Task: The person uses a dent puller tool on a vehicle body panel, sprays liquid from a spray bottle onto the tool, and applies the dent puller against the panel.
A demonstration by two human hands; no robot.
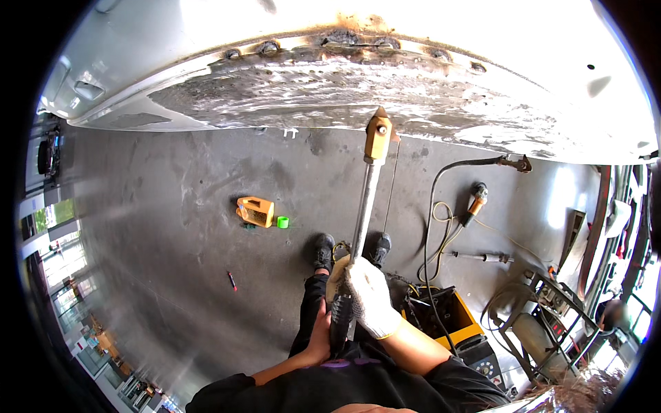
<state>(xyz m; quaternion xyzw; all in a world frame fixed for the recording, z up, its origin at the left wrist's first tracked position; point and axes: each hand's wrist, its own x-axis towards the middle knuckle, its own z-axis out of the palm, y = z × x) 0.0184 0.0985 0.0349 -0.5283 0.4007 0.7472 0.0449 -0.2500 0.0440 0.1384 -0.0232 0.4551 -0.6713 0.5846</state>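
Both my hands are on a long tool that looks like a dent puller, with a silver metal shaft (363, 213) and a black grip at its lower end. My right hand (372, 296), in a white glove, is wrapped round the tool where shaft meets grip. Lower down, my left hand (320, 337) closes on the black grip, its fingers partly hidden. At the far end, the brass-coloured head (378, 138) has a pointed tip, which overlaps the lower edge of a white vehicle panel (275, 96); whether it touches cannot be told. That panel is scraped to bare metal, with scorched marks along a seam.
On the grey floor lie an orange jug (256, 211), a green ring (283, 222) and a red marker-like stick (232, 281). To the right are an angle grinder (475, 203), a black cable (434, 206), a yellow-black machine (461, 323) and a metal-framed cart (540, 337).
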